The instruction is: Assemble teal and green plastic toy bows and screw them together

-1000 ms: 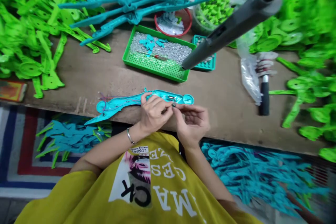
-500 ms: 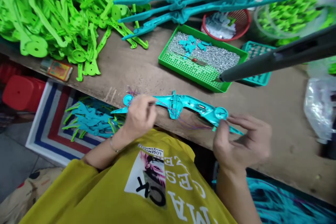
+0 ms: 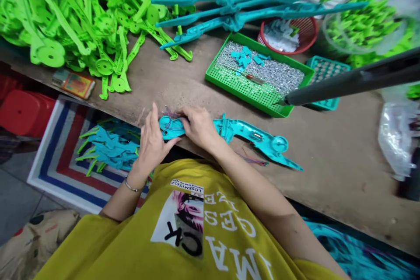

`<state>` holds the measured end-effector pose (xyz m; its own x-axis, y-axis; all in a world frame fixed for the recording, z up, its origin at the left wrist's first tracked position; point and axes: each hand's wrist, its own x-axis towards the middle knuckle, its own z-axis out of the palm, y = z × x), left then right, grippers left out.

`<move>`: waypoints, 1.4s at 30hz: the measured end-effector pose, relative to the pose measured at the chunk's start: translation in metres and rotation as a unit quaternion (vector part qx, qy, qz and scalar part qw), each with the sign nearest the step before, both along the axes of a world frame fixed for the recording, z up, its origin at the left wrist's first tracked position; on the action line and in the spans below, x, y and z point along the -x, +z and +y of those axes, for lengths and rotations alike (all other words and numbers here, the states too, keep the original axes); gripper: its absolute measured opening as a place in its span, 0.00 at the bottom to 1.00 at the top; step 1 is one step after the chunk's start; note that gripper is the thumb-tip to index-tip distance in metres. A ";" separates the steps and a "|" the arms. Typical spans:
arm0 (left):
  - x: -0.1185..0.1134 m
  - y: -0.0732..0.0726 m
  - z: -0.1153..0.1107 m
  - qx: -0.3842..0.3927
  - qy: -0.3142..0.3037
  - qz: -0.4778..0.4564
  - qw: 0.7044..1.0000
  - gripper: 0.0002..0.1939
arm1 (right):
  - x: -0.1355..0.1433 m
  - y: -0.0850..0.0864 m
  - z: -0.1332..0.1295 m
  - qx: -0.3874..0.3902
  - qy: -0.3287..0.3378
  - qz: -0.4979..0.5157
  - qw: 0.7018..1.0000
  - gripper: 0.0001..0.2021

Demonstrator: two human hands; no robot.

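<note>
A long teal plastic toy bow half (image 3: 236, 127) lies on the workbench, hollow side up, with round discs near both ends. My left hand (image 3: 151, 138) is at its left end, fingers stretched out and thumb along the lower edge; the palm hides the tip. My right hand (image 3: 198, 126) is closed over the bow just right of the left disc, thumb and fingers bent around it. Thin red and blue wires (image 3: 169, 113) run over that disc by the fingertips. More wire (image 3: 252, 160) hangs out below the bow's right half. A small metal part (image 3: 257, 136) sits inside the bow.
A green tray (image 3: 243, 92) holds small metal pieces, teal bits and a screwdriver (image 3: 254, 79). A dark pointed tool (image 3: 344, 81) hangs in from the right. Green parts (image 3: 52, 52) are heaped at left. Stacked teal bows (image 3: 232, 8), a red basket (image 3: 310, 37) and a teal tray (image 3: 331, 104) stand behind.
My right hand has moved left from the bow's right end to near its left disc. My left hand has shifted left to the bow's left end, and its fingers have straightened.
</note>
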<state>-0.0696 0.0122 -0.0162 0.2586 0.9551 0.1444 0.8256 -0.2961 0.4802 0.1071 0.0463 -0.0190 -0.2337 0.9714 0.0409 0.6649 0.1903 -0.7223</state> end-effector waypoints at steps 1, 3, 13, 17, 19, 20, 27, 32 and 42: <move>0.001 0.000 0.001 -0.001 -0.001 -0.009 1.000 0.61 | -0.001 -0.002 0.000 -0.016 -0.020 0.048 0.999 0.09; 0.004 0.000 0.003 -0.001 -0.006 -0.020 1.000 0.60 | -0.004 -0.003 -0.002 -0.045 -0.074 0.148 0.985 0.07; 0.015 -0.002 0.019 -0.013 -0.032 0.009 0.999 0.55 | -0.036 0.020 -0.024 -0.029 -0.216 0.442 0.870 0.14; 0.015 0.001 0.021 -0.025 -0.037 0.050 0.998 0.53 | -0.083 0.037 -0.044 -0.124 -0.270 0.394 0.870 0.12; 0.009 0.006 0.022 -0.046 -0.055 0.048 0.996 0.50 | -0.109 0.044 -0.058 -0.160 -0.281 0.374 0.869 0.10; 0.005 0.008 0.023 -0.057 -0.071 0.039 0.995 0.47 | -0.121 0.047 -0.066 -0.176 -0.290 0.368 0.866 0.10; -0.043 0.019 0.026 -0.084 -0.173 -0.024 0.981 0.24 | -0.174 0.072 -0.122 -0.202 -0.423 0.321 0.823 0.08; -0.088 0.024 0.017 0.016 -0.178 -0.188 0.966 0.12 | -0.181 0.089 -0.150 -0.163 -0.413 0.282 0.851 0.14; -0.168 0.032 0.031 0.381 -0.176 -0.461 0.782 0.24 | -0.151 0.098 -0.154 -0.082 -0.347 0.290 0.888 0.18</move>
<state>0.0981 0.0435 0.0155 0.6465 0.7477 -0.1519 -0.0442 0.2355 0.9709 0.2585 -0.1082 0.0793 0.5256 0.8432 0.1130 0.1876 0.0146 -0.9821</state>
